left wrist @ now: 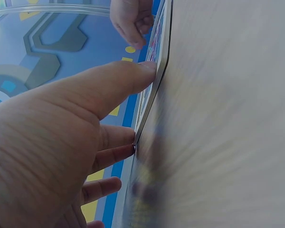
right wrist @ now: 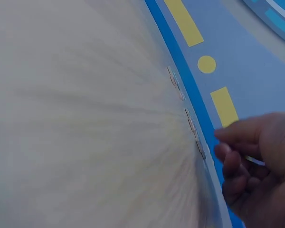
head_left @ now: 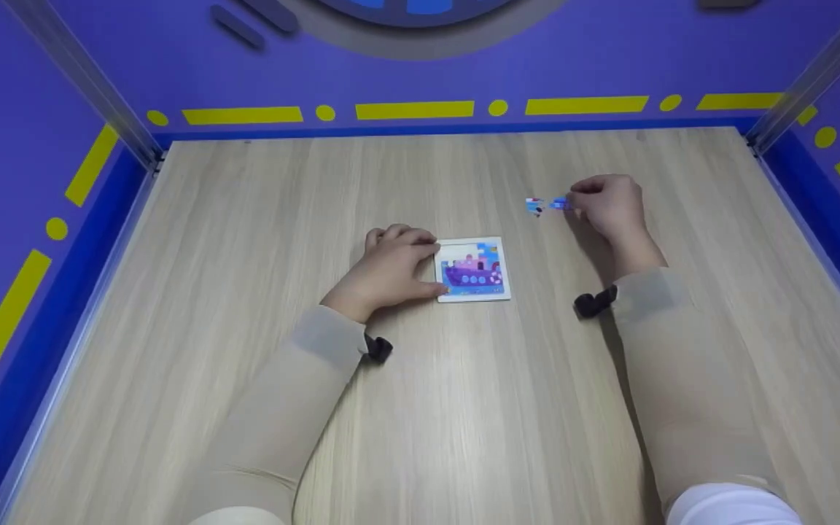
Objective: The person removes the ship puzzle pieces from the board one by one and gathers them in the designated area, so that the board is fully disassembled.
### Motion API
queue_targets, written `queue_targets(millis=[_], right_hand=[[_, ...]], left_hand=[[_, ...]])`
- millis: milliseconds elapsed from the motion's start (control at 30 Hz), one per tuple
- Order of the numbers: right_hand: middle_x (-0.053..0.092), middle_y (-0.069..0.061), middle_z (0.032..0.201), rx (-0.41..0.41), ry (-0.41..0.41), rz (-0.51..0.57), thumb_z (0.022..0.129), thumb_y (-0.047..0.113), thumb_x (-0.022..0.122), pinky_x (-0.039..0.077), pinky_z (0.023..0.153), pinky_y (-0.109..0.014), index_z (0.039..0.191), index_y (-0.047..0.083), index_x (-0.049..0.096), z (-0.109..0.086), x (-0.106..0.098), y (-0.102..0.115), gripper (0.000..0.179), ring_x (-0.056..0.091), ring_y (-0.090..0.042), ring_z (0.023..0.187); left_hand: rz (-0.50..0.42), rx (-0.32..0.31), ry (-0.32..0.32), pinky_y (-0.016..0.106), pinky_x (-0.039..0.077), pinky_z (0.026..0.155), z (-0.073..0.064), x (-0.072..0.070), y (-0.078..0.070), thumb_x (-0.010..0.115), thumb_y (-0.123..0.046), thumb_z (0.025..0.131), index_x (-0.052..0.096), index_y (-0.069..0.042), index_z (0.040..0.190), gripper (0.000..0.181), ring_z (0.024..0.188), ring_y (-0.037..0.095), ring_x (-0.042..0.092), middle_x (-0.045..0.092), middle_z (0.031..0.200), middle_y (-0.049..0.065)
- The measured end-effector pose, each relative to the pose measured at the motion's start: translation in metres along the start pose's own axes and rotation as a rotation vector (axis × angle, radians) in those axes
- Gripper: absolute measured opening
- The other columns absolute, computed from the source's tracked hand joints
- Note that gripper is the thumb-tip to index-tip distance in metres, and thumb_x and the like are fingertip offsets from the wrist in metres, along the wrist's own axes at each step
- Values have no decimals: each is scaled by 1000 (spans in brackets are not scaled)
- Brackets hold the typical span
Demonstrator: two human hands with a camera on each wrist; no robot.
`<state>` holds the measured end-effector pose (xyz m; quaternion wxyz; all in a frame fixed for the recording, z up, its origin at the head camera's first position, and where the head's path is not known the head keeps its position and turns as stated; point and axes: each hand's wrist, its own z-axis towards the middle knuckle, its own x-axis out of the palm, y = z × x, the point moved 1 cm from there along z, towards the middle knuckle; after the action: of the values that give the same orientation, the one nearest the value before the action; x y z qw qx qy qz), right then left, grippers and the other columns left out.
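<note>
Beige fabric sleeves come nearest to me on the head feed, with bunched white cloth at the right elbow. I see a small black wrist-mounted device at the left cuff and its twin at the right. Beyond the left cuff, the person's bare left hand reaches across the pale wood-grain table. Its thumb and forefinger are spread apart and fairly straight, touching the left side of a square picture puzzle with a thin white frame. My left wrist feed shows the thumb resting on the frame and the other fingers extended. The puzzle lies flat, showing a purple ship on blue; I make out a bare cream patch at its upper left.

Farther off to the right, the bare right hand has its fingers bent in, the tips at one end of a small blue-and-purple puzzle piece. Whether they pinch it, I cannot tell. Just left of that lies a blue, white and red piece. Farthest away, I see a violet-blue back wall carrying yellow bars.
</note>
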<state>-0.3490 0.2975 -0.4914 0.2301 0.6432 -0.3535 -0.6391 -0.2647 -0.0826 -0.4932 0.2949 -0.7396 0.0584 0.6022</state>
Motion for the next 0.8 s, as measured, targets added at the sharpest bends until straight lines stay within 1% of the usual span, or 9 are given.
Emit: queue_targets(millis=[100,167,300,367,467,567,700,800], right_hand=[[76,-15,126,-92,55,23,108,29,75,52,75,-20,136,6,81,-4,5,7,36,65,-20,96],[76,-12,123,-147,99,35,108,31,76,51,77,-20,134,8,82,-6,10,13,35,62,-21,100],[75,-7,116,-222,191,57,106,28,80,50,77,-22,129,9,83,-12,22,25,30,60,-20,99],[76,-7,114,-260,251,57,104,26,82,52,76,-22,127,10,84,-16,27,29,28,62,-21,96],[78,-10,117,-319,361,22,102,21,84,53,78,-22,127,10,84,-23,35,36,27,63,-21,95],[78,-11,118,-359,459,-38,100,19,85,52,83,-26,128,13,84,-29,43,43,29,62,-23,99],[78,-9,118,-390,515,-95,98,18,87,51,87,-32,129,16,85,-38,53,52,30,60,-25,102],[79,-10,119,-425,535,-112,97,15,88,52,87,-34,127,15,85,-44,59,57,30,61,-25,102]], left_hand=[[-1,4,-2,67,20,134,0,0,1,80,-62,99,62,-14,164,82,164,35,40,55,172,4],[-2,6,-4,67,21,134,0,1,1,80,-62,99,62,-14,164,83,164,35,40,56,172,4],[-1,10,-9,67,21,134,0,2,2,80,-62,99,62,-13,164,83,163,34,41,56,171,3],[1,10,-8,67,21,134,0,2,2,79,-63,100,62,-13,164,83,163,34,41,56,171,3],[3,8,-7,66,21,134,1,2,2,79,-63,100,61,-14,164,83,163,33,41,56,171,4],[2,6,-6,65,22,134,1,2,2,78,-63,100,61,-13,165,83,163,32,41,56,171,4],[1,8,-6,64,22,133,1,1,1,79,-63,100,61,-13,164,84,163,32,42,56,171,4],[1,10,-7,64,23,133,0,1,1,79,-63,100,61,-13,164,84,162,32,42,56,171,4]])
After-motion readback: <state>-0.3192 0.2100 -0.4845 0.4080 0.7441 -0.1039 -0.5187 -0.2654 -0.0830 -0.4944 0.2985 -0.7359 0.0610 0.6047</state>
